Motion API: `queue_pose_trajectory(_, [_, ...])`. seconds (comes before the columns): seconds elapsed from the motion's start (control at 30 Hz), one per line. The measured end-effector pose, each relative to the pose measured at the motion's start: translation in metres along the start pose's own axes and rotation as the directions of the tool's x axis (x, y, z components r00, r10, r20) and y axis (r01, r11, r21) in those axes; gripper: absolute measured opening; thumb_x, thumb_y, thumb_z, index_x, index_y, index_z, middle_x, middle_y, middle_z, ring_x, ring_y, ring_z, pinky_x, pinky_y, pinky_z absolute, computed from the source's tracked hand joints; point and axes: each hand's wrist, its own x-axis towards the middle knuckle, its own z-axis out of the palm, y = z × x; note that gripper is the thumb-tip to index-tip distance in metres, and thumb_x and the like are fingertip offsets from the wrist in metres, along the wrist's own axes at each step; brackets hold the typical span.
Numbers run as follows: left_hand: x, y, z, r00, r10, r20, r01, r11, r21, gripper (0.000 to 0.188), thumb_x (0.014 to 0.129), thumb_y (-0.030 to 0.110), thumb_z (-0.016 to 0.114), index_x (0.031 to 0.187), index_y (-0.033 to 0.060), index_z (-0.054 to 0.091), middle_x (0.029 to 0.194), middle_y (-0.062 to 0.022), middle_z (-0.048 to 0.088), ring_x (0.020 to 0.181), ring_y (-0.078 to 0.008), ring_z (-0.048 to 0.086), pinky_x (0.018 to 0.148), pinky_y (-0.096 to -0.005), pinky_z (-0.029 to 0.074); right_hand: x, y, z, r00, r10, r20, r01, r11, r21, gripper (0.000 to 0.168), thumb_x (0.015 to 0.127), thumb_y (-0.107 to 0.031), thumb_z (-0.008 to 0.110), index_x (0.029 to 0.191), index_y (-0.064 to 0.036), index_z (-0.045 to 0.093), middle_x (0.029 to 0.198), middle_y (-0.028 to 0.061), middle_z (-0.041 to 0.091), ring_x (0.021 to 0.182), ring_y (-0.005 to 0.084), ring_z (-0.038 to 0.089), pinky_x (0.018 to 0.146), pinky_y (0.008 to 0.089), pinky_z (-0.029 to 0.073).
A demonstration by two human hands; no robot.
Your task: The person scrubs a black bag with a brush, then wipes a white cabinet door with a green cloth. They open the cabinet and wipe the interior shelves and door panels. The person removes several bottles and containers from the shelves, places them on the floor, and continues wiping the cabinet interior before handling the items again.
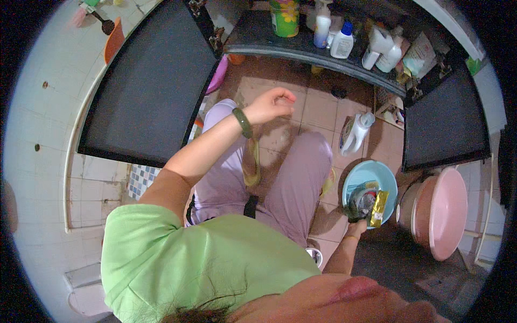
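Observation:
My left hand (274, 105) is held above the tiled floor in front of my knees, with a dark green bangle (242, 122) on its wrist. Its fingers are curled, the thumb is apart from them, and nothing shows between. At the near rim of a light blue plastic basin (388, 177) is my right hand (357, 228); its fingertips are hidden, so I cannot tell what it grips. Inside the basin lie a dark clear-fronted plastic packet (362, 202) and a shiny gold packet (379, 208). Beyond the basin a white handled plastic bottle (356, 133) stands on the floor.
Two dark cabinet doors, left (149, 80) and right (446, 117), stand swung out beside me. A black shelf (250, 34) holds a green canister (285, 18), a blue-capped white bottle (342, 42) and several other bottles. A pink basin (448, 214) stands on edge at right.

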Motion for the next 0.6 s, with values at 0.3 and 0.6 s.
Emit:
queue_pose_trajectory(0.3, [0.145, 0.019, -0.090, 0.837, 0.213, -0.504, 0.016, 0.911, 0.412, 0.091, 0.056, 0.040, 0.083, 0.124, -0.0056, 0.042, 0.119, -0.0190, 0.053, 0.109, -0.0260, 0.053, 0.094, -0.0327, 0.042, -0.223, -0.148, 0.216, 0.504, -0.750, 0.429, 0.854, 0.507, -0.117, 0.039, 0.082, 0.000, 0.047, 0.120, -0.003, 0.049, 0.121, 0.0101, 0.051, 0.109, 0.0211, 0.048, 0.095, 0.0331, 0.039])
queue_pose_trajectory(0.6, [0.276, -0.014, -0.150, 0.627, 0.301, -0.719, 0.124, 0.872, 0.474, 0.123, 0.040, 0.059, 0.083, 0.128, -0.0077, 0.030, 0.124, -0.0224, 0.049, 0.113, -0.0317, 0.050, 0.095, -0.0364, 0.042, -0.314, -0.132, 0.444, 0.075, -0.624, 0.778, 0.884, 0.402, 0.238, 0.039, 0.075, 0.007, 0.047, 0.112, -0.001, 0.054, 0.113, 0.0072, 0.055, 0.109, 0.0177, 0.049, 0.098, 0.0303, 0.035])
